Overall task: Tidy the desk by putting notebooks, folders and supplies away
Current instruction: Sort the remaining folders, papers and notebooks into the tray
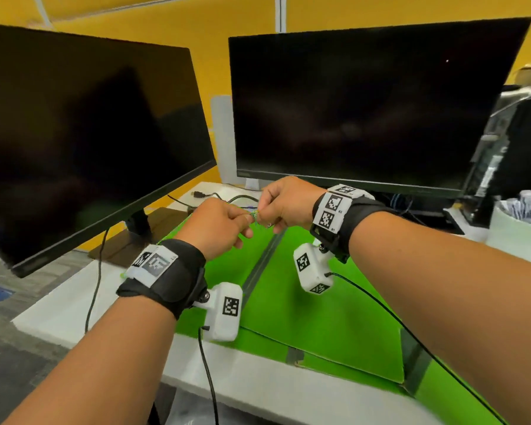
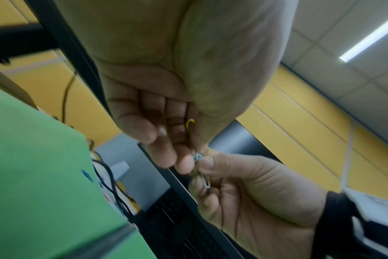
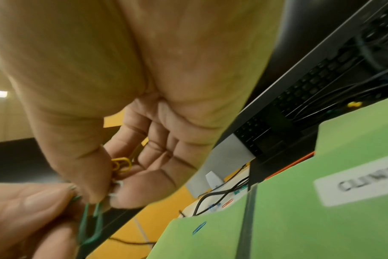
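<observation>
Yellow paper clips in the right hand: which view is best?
Right wrist: the yellow paper clips sit unblocked against the right hand fingers. Left wrist shows only thin yellow loops. Head view shows just a blur between both fists.

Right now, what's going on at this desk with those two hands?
A person is tidying a desk and is busy with paper clips. The left hand and right hand meet in mid-air above green folders, in front of two dark monitors. Both hands pinch a small bunch of coloured clips: yellow, white and green ones show between the fingertips. A blue clip lies loose on a folder, and a few more lie on the desk behind it.
</observation>
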`<state>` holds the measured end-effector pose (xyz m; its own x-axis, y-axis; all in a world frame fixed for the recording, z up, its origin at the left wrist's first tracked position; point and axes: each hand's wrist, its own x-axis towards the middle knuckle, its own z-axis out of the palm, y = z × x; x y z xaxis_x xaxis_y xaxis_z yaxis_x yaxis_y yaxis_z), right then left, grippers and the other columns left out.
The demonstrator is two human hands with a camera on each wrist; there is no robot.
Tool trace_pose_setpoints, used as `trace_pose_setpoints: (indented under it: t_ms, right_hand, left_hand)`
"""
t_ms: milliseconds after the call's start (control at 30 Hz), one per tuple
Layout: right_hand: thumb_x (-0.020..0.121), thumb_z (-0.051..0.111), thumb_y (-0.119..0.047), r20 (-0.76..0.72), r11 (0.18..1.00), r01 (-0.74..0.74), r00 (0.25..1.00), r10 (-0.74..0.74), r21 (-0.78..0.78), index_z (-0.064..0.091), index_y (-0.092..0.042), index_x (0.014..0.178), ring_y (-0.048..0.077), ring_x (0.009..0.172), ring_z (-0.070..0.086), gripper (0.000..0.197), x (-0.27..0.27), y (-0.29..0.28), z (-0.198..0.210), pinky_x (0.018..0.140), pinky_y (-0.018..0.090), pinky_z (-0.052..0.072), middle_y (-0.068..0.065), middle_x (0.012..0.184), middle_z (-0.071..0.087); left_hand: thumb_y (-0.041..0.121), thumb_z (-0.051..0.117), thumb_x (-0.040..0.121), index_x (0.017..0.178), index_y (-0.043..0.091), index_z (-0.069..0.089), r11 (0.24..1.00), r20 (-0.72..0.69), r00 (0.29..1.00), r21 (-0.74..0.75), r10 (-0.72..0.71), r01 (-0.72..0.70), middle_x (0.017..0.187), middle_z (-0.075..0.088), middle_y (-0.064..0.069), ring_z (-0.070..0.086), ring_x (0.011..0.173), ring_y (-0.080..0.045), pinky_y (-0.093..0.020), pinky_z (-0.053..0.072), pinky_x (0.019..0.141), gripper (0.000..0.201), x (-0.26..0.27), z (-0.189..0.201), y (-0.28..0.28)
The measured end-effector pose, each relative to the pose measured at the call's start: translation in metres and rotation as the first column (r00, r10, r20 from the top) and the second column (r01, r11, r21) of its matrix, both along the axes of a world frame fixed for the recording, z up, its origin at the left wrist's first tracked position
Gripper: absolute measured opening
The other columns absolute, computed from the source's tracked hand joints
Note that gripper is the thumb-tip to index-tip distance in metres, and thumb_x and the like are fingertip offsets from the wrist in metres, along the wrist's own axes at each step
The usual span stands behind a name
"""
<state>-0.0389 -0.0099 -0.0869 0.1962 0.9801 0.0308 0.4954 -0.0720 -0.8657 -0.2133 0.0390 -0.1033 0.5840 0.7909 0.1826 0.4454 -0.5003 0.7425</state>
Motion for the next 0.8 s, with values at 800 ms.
trace_pose_setpoints:
  t_ms: [800]
  right_hand:
    - [0.075, 0.081, -0.004, 0.421, 0.561, 0.822, 0.546, -0.724, -0.1, 0.076, -0.007, 0.074, 0.021, 0.062, 0.072, 0.005, 0.283, -0.371, 0.006, 0.063, 0.034, 0.064, 0.01, 0.072, 0.077]
  left_hand:
    - [0.019, 0.059, 0.098, 0.085, 0.007, 0.073, 0.747, -0.134, 0.735, -0.132, -0.665, 0.652, 0.07, 0.072, 0.001, 0.067, 0.061, -0.018, -0.025, 0.046, 0.056, 0.022, 0.36, 0.021, -0.217]
